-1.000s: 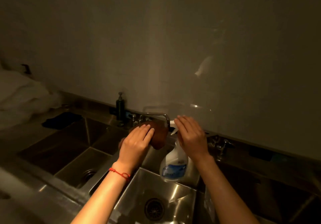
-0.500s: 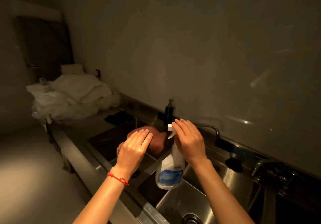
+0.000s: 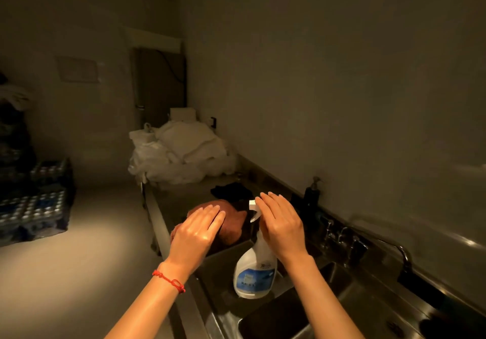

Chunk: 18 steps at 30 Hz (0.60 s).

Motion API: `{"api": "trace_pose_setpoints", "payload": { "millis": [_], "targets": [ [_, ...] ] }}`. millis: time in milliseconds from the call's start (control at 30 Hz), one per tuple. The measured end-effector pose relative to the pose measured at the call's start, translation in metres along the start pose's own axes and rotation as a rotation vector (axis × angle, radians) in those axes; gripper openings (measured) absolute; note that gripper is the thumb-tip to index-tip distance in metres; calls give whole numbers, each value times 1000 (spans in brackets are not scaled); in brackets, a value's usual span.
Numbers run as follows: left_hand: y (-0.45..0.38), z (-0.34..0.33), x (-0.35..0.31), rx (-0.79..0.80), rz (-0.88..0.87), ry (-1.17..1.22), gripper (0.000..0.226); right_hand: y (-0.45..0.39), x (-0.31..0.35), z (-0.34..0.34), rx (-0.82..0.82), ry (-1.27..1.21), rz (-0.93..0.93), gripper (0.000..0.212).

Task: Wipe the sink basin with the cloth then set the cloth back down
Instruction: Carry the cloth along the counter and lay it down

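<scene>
The view is swinging left along the tabletop, the sink sliding low right: wiping is not starting yet. Left hand is lying flat, fingers together, gripping the cloth from above. Right hand is gripping the bottle neck, fingers extended over the trigger.

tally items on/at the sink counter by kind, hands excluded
Spray bottle: 1
Brown cloth: 1
Black cloth: 1
Soap pump dispenser: 1
Faucet: 1
Pile of white linens and bags: 1
Total: 6
</scene>
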<state>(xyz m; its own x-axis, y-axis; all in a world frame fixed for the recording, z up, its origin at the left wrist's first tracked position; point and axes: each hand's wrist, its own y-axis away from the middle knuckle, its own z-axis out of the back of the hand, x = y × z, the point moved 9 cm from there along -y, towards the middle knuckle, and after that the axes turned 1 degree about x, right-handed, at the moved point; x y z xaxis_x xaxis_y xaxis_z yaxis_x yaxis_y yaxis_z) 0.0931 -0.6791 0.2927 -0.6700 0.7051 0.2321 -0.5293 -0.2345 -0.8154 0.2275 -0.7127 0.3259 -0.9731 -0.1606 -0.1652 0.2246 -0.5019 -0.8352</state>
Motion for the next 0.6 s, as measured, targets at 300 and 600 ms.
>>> {"api": "trace_pose_setpoints", "payload": {
  "millis": [300,600],
  "targets": [
    [6,-6,54,0,47,-118,36,-34,23,-57,15,-60,45,45],
    [11,-45,135,13,35,-74,38,-80,52,-124,-3,-26,27,41]
  ]
}}
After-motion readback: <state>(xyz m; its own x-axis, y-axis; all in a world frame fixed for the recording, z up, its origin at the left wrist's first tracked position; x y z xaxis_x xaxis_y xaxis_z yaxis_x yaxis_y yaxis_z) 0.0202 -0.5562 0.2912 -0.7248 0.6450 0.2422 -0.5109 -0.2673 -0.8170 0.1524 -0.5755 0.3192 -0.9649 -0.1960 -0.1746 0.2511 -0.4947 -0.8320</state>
